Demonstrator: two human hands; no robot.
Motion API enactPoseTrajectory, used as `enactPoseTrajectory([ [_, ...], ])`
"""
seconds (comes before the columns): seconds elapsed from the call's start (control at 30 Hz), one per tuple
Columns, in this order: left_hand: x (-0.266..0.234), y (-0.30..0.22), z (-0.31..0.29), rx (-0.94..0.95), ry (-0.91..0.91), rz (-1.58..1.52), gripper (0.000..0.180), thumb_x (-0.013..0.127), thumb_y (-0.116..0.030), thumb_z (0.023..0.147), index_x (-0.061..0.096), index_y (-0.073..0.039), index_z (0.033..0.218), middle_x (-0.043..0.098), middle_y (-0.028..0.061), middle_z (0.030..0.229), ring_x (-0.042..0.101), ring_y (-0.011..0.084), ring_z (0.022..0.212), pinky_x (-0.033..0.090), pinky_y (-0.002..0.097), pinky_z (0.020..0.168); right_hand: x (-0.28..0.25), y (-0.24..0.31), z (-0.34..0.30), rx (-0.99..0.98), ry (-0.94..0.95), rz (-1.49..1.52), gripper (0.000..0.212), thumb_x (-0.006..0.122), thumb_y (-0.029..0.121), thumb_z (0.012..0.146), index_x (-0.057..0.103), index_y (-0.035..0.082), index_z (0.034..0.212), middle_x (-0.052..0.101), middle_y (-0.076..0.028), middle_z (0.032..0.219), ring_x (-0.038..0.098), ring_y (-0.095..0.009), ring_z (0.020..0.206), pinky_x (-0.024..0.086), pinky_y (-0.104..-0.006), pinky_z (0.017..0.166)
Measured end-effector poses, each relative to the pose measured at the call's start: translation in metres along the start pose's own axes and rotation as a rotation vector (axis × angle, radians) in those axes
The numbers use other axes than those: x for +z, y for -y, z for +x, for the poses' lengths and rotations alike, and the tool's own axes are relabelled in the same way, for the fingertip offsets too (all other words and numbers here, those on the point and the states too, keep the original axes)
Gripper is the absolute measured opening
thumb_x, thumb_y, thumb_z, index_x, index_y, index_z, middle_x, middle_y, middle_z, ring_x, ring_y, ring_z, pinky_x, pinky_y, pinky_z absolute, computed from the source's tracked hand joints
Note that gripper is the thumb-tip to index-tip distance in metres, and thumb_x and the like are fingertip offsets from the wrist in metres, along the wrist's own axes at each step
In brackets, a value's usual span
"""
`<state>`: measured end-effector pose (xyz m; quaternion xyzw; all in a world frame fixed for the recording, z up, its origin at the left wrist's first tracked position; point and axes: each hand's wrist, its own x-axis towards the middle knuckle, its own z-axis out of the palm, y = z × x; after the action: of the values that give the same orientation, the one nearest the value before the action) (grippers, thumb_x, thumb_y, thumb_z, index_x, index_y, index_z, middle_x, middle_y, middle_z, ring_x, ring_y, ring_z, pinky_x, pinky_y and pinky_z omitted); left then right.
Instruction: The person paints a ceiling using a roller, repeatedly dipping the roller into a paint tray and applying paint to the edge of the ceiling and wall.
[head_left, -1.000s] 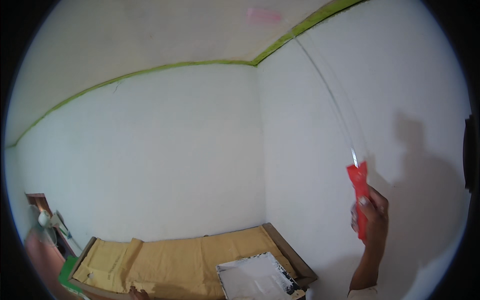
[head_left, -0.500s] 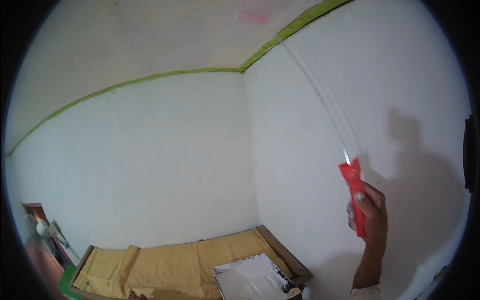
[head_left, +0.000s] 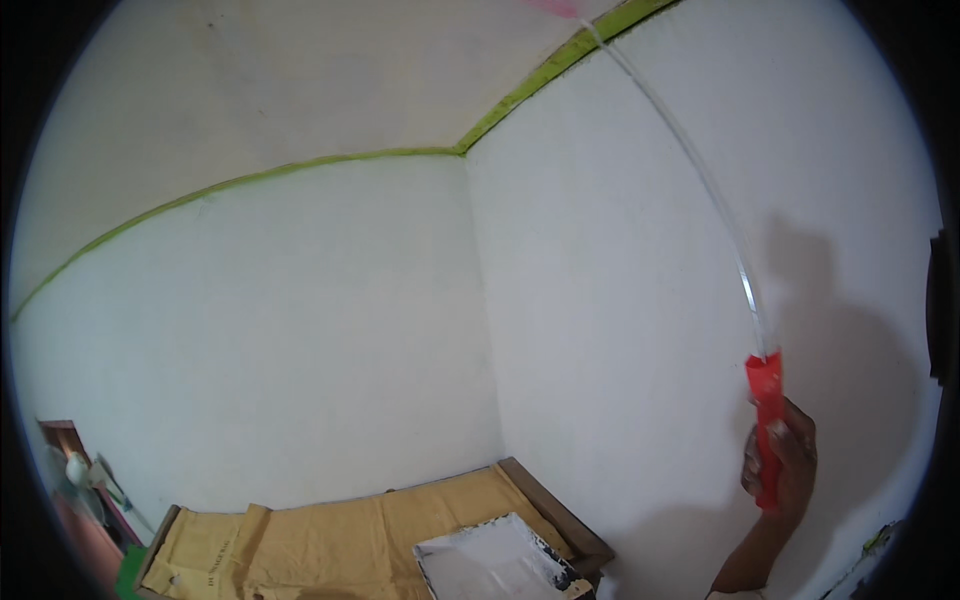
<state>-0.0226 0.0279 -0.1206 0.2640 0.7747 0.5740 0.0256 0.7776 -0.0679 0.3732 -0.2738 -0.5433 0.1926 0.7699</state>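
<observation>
My right hand [head_left: 788, 458] is wrapped around the red handle of a paint roller [head_left: 766, 385], held up in front of the right wall. From the handle a long, thin metal rod [head_left: 690, 150] rises and crosses the green tape [head_left: 545, 72] along the ceiling edge. At the rod's far end a pink roller head [head_left: 553, 6] is against or close to the ceiling [head_left: 330, 80]; the picture's top edge cuts it off, so contact is unclear. My left hand is out of the picture.
Below, brown paper [head_left: 330, 540] covers a wood-edged surface against the walls. A paint-smeared white tray or lid [head_left: 490, 560] rests on it. At lower left stand a fan [head_left: 78, 470] and a green object [head_left: 130, 572]. A dark fixture [head_left: 938, 310] sits at the right rim.
My right hand and the red handle have moved right and down in the picture. The pink roller head has shifted up and right, partly out of view. The view itself has shifted slightly.
</observation>
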Motion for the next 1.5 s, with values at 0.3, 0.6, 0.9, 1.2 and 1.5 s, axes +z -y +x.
enactPoseTrajectory([
  [0.3,-0.003,0.023,0.018,0.531,0.037,1.278,0.048,0.064,-0.045,0.085,0.058,-0.008,0.114,0.061,0.0117,0.107,0.055,0.0257,0.095,0.044,0.0389,0.093,0.026,-0.018,0.051,0.127,0.069,-0.180,0.035,0.057,0.025,0.087,0.058,-0.005,0.105,0.049,-0.002,0.056,0.040,-0.008,0.039,0.035,-0.0246,0.039],
  [0.6,-0.007,0.031,0.021,0.755,-0.179,1.063,0.042,0.074,-0.035,0.080,0.062,-0.007,0.108,0.064,0.0127,0.103,0.058,0.0263,0.098,0.041,0.0356,0.100,-0.011,-0.006,-0.012,-0.050,-0.055,-0.128,0.060,0.065,0.043,0.082,0.055,-0.009,0.111,0.045,-0.001,0.048,0.040,-0.008,0.032,0.033,-0.0225,0.031],
  [0.9,0.003,-0.013,0.001,-0.055,-0.086,-0.008,0.041,0.055,-0.020,0.088,0.048,-0.003,0.125,0.060,0.0197,0.095,0.059,0.0300,0.073,0.053,0.0418,0.051,0.052,-0.025,0.033,0.132,0.075,-0.159,0.036,0.057,0.025,0.087,0.058,-0.005,0.106,0.048,-0.001,0.055,0.043,-0.008,0.041,0.036,-0.0234,0.040],
  [1.2,0.007,-0.011,-0.018,0.037,-0.110,0.104,0.046,0.057,-0.015,0.088,0.046,0.004,0.128,0.060,0.0234,0.102,0.064,0.0334,0.077,0.055,0.0401,0.055,0.026,-0.006,-0.025,-0.050,-0.051,-0.129,0.050,0.061,0.037,0.083,0.058,-0.005,0.109,0.047,-0.002,0.051,0.042,-0.008,0.036,0.034,-0.0226,0.033],
  [1.5,-0.015,-0.063,-0.039,0.087,-0.200,0.550,0.046,0.059,-0.008,0.078,0.046,0.002,0.122,0.054,0.0220,0.118,0.045,0.0365,0.119,0.032,0.0461,0.103,0.110,-0.039,0.045,0.174,0.162,-0.049,0.028,0.055,0.019,0.091,0.058,-0.004,0.107,0.048,0.000,0.060,0.044,-0.007,0.045,0.037,-0.0232,0.040],
])
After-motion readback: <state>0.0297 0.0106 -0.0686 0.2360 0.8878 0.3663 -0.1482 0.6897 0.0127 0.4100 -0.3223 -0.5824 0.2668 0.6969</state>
